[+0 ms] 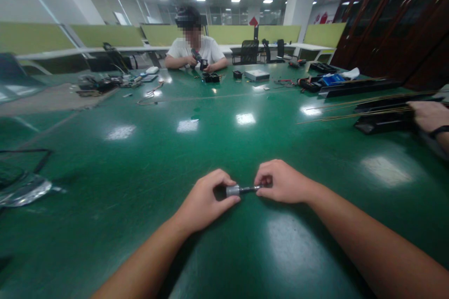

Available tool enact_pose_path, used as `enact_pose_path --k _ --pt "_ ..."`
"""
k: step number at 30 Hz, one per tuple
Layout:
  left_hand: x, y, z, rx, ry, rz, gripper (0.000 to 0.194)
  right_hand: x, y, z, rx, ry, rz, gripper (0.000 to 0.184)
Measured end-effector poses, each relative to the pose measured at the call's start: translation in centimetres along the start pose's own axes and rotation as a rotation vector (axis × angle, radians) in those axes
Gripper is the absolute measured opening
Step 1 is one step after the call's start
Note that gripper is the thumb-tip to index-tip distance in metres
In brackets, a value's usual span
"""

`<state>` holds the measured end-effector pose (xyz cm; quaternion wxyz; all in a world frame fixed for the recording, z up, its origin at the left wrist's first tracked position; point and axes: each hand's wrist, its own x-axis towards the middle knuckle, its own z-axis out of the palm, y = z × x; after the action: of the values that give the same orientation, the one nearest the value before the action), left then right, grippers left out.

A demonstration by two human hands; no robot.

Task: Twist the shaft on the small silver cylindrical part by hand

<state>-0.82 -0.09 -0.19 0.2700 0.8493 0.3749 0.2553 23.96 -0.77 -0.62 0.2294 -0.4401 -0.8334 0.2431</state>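
Observation:
A small grey metal cylinder with a thin dark shaft (233, 190) lies level, just above or on the green tabletop (196, 149), between my two hands. My left hand (205, 201) grips the cylinder's thick end between thumb and fingers. At the other end, the fingertips and thumb of my right hand (280, 182) pinch the thin shaft, with the fingers curled. The very tip of the shaft is hidden by those fingers, and I cannot make out the exact kind of piece.
Across the table a person in a white shirt (210, 49) holds a drill-like tool (196, 55). At right, another person's hand (428, 114) touches black channels (382, 124) with thin rods. Clear plastic wrap (28, 189) lies left; electronic parts (100, 83) sit far left.

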Motion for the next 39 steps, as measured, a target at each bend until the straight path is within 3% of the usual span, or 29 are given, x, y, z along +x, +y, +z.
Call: enact_pose_path --k 13,18,24,32,39 --pt "0.0 -0.1 0.0 -0.013 -0.011 -0.012 0.014 -0.3 1.6 -2.1 0.045 -0.092 0.120 0.010" --pt "0.1 -0.1 0.2 -0.014 -0.002 0.004 0.014 0.6 0.2 0.0 0.037 -0.063 0.019 0.013" --pt "0.1 -0.4 0.5 0.001 0.027 0.012 0.012 1.6 -1.4 3.0 -0.044 0.099 -0.044 0.008" --pt "0.0 0.3 0.3 0.038 -0.022 -0.001 0.029 1.1 -1.2 2.8 -0.018 0.096 -0.055 0.011" --pt "0.0 0.3 0.1 0.007 -0.001 -0.033 0.012 1.1 -1.3 2.9 -0.008 0.101 -0.071 0.007"
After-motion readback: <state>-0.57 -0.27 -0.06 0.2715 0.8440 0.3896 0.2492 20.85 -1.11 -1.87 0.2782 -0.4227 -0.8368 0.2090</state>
